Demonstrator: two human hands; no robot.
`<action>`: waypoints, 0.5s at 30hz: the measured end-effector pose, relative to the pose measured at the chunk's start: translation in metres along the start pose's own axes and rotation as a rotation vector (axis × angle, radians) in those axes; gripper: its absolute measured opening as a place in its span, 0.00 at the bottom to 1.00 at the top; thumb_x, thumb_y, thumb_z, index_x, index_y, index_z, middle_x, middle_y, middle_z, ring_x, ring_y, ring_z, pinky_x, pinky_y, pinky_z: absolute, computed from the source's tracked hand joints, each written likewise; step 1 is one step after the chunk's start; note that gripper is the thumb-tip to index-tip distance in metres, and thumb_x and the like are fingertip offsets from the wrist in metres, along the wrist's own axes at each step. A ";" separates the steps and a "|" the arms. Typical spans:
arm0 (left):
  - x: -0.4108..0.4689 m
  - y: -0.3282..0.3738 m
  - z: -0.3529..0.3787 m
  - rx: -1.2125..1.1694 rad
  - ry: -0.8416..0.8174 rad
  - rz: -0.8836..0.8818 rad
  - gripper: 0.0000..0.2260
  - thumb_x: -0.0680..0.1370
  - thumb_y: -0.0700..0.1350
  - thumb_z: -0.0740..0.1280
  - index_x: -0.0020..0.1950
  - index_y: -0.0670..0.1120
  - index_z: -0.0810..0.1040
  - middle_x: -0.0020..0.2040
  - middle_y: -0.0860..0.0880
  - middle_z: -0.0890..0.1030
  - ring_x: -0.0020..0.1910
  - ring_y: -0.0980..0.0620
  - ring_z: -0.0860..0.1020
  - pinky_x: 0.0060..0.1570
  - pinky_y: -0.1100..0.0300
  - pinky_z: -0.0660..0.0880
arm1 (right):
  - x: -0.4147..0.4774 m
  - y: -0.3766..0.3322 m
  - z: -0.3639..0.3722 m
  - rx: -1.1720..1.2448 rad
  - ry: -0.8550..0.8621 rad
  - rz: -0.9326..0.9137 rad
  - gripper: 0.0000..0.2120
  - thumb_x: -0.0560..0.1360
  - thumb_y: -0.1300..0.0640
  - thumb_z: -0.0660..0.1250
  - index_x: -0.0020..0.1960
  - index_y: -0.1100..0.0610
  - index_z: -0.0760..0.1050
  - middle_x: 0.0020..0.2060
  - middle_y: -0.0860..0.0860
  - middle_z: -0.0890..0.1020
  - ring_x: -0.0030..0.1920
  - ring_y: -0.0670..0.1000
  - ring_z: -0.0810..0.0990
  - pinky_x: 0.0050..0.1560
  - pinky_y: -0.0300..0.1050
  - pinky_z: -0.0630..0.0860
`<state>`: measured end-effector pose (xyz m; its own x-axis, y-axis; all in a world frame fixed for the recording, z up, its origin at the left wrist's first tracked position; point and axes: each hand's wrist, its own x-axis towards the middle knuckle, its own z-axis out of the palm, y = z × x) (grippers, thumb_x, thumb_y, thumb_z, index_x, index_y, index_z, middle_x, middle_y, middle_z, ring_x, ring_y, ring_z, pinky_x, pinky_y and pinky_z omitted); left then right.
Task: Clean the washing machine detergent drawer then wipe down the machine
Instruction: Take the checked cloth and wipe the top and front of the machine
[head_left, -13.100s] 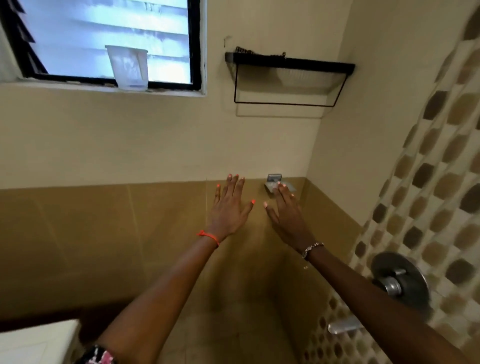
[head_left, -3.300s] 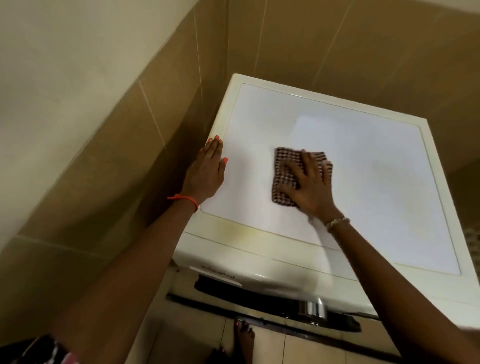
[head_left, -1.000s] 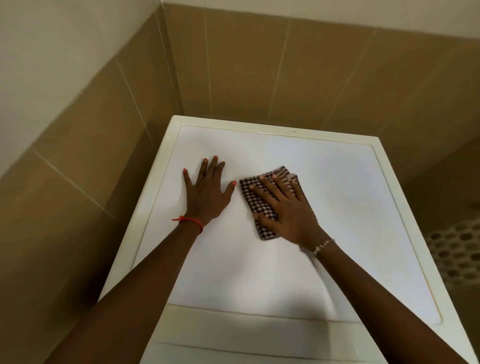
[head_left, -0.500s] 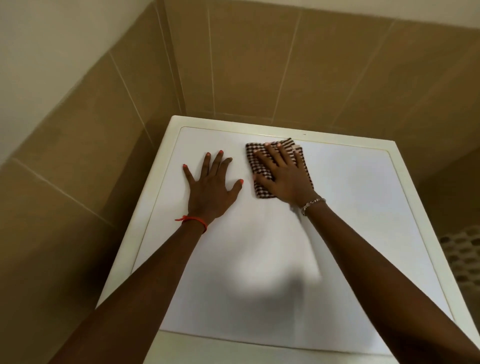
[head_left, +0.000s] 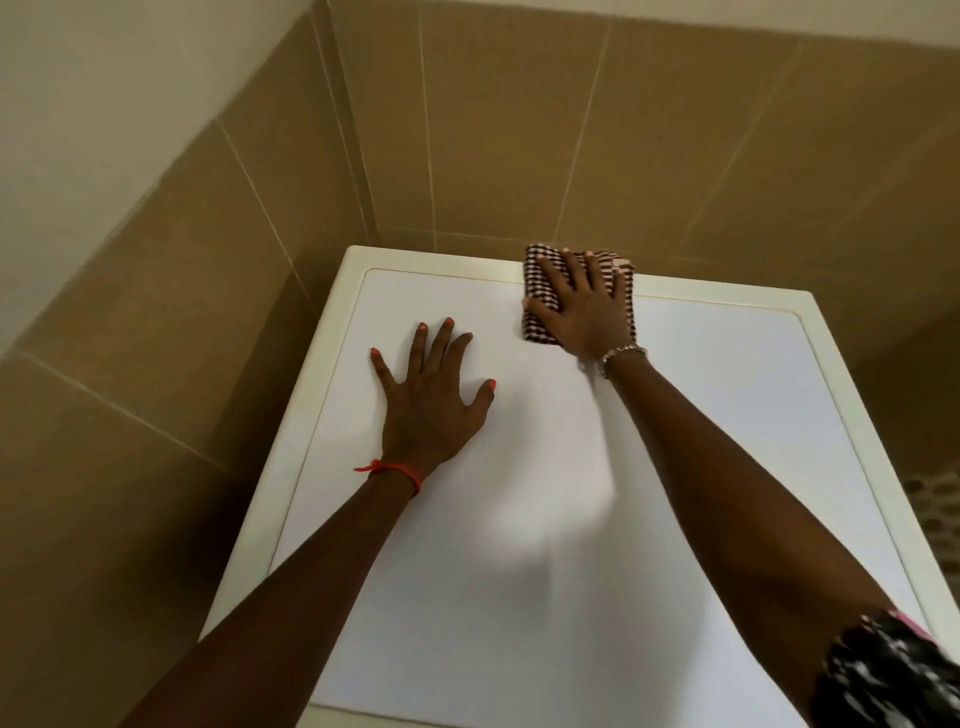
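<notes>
**Machine top, cloth at rear rim**

Room: a corner is formed by two walls of tan tiles (head_left: 519, 130) with pale grout lines. Above the tiles on the left, a plain cream painted wall (head_left: 104, 78) is seen. A strip of hexagon mosaic (head_left: 930, 499) is visible low at the right edge.

Surface: the washing machine top (head_left: 519, 545) is set into that corner. It is a flat white panel bordered by a cream rim (head_left: 457, 257), and its rear edge lies close to the back wall. A soft shadow is cast on the panel between the two forearms.

Left hand (head_left: 428, 410): laid flat on the left half of the panel, palm down, fingers straight and spread apart, nothing held. A red cord (head_left: 395, 467) is worn at the wrist.

Right hand (head_left: 582, 312): pressed flat on the cloth, fingers straight and slightly apart, thumb at the cloth's left edge. A metal bracelet (head_left: 623, 353) is worn at the wrist. A dark patterned sleeve (head_left: 883, 670) is seen at the lower right.

Cloth (head_left: 537, 262): folded, dark-and-white check, placed at the rear centre of the top. Its long axis runs front to back. The far end lies over the rear rim, pointing at the back wall; the near end rests on the white panel.
</notes>
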<state>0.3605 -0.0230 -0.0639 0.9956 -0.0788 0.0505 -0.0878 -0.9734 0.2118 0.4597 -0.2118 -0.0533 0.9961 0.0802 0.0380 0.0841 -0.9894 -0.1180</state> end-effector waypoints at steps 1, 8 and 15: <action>0.000 -0.001 0.000 -0.004 0.002 0.000 0.35 0.71 0.65 0.46 0.76 0.53 0.53 0.78 0.51 0.49 0.77 0.49 0.45 0.68 0.34 0.37 | 0.002 -0.008 0.001 -0.002 -0.009 -0.053 0.31 0.76 0.35 0.49 0.76 0.45 0.52 0.76 0.51 0.54 0.76 0.56 0.49 0.72 0.61 0.44; -0.001 -0.001 0.000 -0.023 0.026 0.010 0.34 0.72 0.64 0.48 0.76 0.53 0.56 0.78 0.51 0.52 0.77 0.49 0.47 0.68 0.34 0.39 | -0.036 0.019 0.000 -0.008 0.069 -0.337 0.34 0.71 0.32 0.43 0.73 0.44 0.60 0.74 0.49 0.62 0.75 0.53 0.57 0.73 0.57 0.49; -0.001 -0.002 0.000 -0.044 0.035 0.020 0.33 0.72 0.64 0.49 0.75 0.52 0.57 0.78 0.51 0.53 0.77 0.49 0.47 0.68 0.34 0.38 | -0.008 0.058 -0.005 0.039 0.074 0.062 0.34 0.72 0.31 0.47 0.74 0.43 0.55 0.75 0.49 0.58 0.76 0.53 0.53 0.73 0.59 0.46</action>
<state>0.3599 -0.0212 -0.0639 0.9919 -0.0901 0.0894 -0.1101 -0.9611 0.2533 0.4566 -0.2703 -0.0551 0.9947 0.0088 0.1029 0.0254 -0.9866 -0.1610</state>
